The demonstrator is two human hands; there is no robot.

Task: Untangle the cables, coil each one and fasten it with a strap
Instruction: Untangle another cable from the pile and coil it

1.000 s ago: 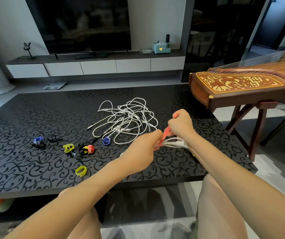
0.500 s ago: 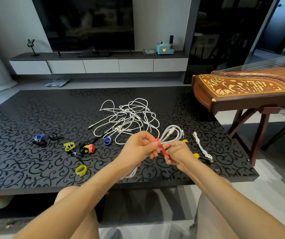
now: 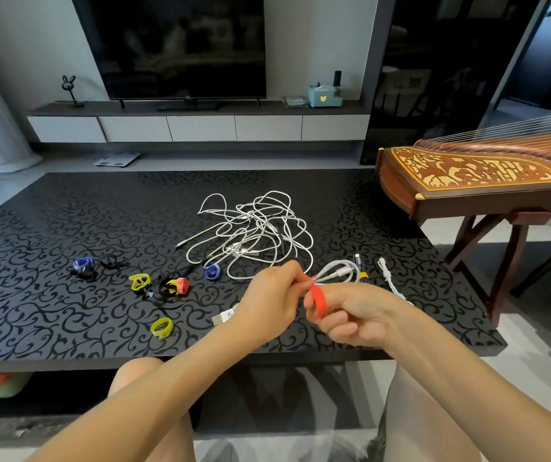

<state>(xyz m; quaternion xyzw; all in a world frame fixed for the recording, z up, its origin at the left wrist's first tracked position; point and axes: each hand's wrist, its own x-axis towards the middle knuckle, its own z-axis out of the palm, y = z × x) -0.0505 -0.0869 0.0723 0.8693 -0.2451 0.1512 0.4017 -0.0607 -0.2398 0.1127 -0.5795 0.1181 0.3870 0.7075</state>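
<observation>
My left hand (image 3: 269,303) grips a coiled white cable (image 3: 337,273) above the table's front edge; its USB plug (image 3: 222,317) sticks out to the left of the hand. My right hand (image 3: 356,315) pinches a red strap (image 3: 318,300) that curves around the coil right beside the left fingers. A tangle of white cables (image 3: 254,233) lies on the black patterned table (image 3: 50,315) behind my hands. Loose straps lie to the left: blue (image 3: 212,271), yellow (image 3: 162,327), yellow-green (image 3: 140,281), pink (image 3: 180,285) and another blue (image 3: 82,264).
A coiled white cable (image 3: 389,281) and a bundle with a yellow strap (image 3: 362,273) lie right of my hands. A wooden zither (image 3: 481,175) on a stand sits at the table's right end. A TV (image 3: 174,45) and low cabinet stand behind.
My right hand has come from over the coil down to its near side, pulling the red strap round it. The coil's looped end now shows beyond my fingers.
</observation>
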